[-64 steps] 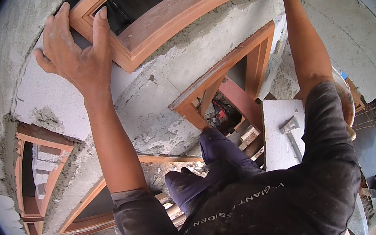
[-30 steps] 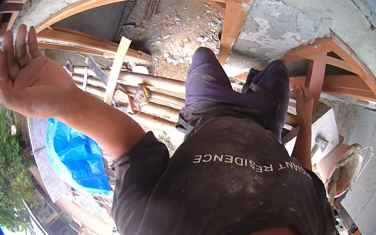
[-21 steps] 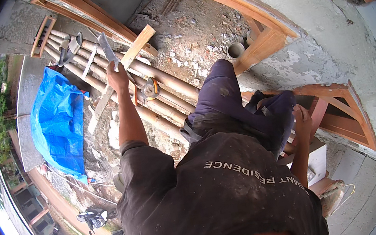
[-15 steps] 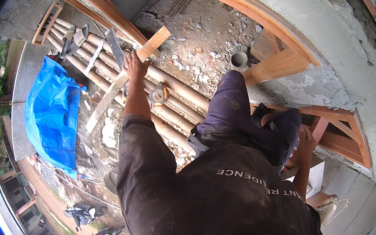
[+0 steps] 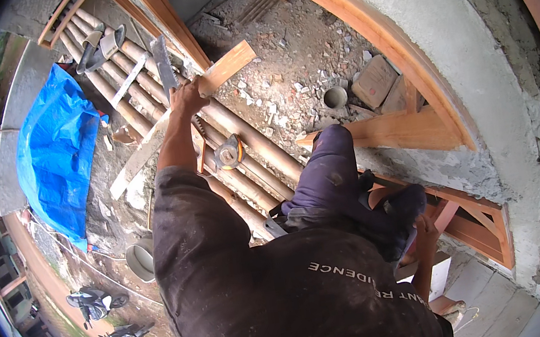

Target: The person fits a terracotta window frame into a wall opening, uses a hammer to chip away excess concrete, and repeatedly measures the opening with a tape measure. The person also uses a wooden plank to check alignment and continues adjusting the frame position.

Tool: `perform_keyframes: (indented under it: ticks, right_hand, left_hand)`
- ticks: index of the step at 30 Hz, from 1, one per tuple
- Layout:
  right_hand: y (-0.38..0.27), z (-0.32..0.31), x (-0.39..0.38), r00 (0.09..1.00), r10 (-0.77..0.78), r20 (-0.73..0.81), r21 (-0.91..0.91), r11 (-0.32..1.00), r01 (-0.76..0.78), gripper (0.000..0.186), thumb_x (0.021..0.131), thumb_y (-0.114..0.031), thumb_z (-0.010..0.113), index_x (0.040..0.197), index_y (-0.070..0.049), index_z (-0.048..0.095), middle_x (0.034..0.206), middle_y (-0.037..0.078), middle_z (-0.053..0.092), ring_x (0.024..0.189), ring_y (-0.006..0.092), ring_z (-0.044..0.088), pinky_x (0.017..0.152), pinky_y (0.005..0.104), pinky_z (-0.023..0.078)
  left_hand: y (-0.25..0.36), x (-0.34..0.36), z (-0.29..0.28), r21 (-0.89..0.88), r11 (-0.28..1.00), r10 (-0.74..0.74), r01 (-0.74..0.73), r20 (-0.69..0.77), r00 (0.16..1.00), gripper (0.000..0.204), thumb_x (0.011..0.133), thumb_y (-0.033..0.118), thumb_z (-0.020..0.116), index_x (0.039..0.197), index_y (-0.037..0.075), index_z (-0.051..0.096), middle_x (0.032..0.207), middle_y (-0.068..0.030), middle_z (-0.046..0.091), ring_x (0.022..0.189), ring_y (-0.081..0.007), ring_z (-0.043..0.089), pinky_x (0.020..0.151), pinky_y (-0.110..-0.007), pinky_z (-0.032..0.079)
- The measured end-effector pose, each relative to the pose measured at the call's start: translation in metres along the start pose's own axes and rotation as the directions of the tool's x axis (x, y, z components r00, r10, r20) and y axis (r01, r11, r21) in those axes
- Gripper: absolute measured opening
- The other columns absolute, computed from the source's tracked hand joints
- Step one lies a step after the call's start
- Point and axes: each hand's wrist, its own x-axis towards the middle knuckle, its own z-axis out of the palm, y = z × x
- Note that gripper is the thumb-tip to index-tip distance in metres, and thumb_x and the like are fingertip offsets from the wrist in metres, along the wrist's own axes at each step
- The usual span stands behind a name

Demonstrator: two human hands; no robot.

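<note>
My left hand reaches up onto a wooden board laid crosswise on bamboo poles, with its fingers curled over it. A handsaw lies under or beside that hand; its toothed blade crosses the board. A yellow-and-grey tape measure rests on the poles below the hand. My right hand is low beside my bent right knee, near a reddish wooden plank. Its fingers look curled, partly hidden, and what they hold cannot be made out.
Arched timber frames are set in grey masonry at right. A grey bucket stands on rubble. At left lie a blue tarpaulin and another grey bucket. Metal tools rest on the poles. Motorbikes stand on a path far below.
My left hand left the upper wooden frame, swung open, then came down onto the board and saw. My right hand moved from that frame to beside my knee. The view turned leftward and downward.
</note>
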Motion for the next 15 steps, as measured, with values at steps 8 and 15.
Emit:
perform_keyframes:
  ticks: [8,15]
  right_hand:
    - [-0.028,0.023,0.013,0.978,-0.187,0.097,0.139,0.975,0.172,0.026,0.089,-0.016,0.059,0.106,0.003,0.063,0.097,0.017,0.067,0.088,0.022,0.065,0.08,0.0292,0.048]
    - [-0.099,0.035,0.0,0.88,-0.437,0.187,0.395,0.853,0.34,0.034,0.089,-0.028,0.061,0.11,0.0,0.063,0.1,0.018,0.066,0.088,0.0261,0.066,0.078,0.0322,0.05]
  left_hand:
    - [-0.004,-0.149,-0.215,-0.103,0.991,-0.021,-0.085,-0.749,0.662,0.067,0.077,0.036,0.065,0.131,0.001,0.048,0.115,-0.0186,0.059,0.102,-0.0309,0.06,0.087,-0.039,0.045]
    - [0.006,-0.229,-0.375,-0.496,0.45,0.025,-0.743,-0.824,0.566,0.062,0.089,0.042,0.033,0.114,-0.011,0.054,0.106,-0.0192,0.058,0.106,-0.0276,0.054,0.093,-0.034,0.041]
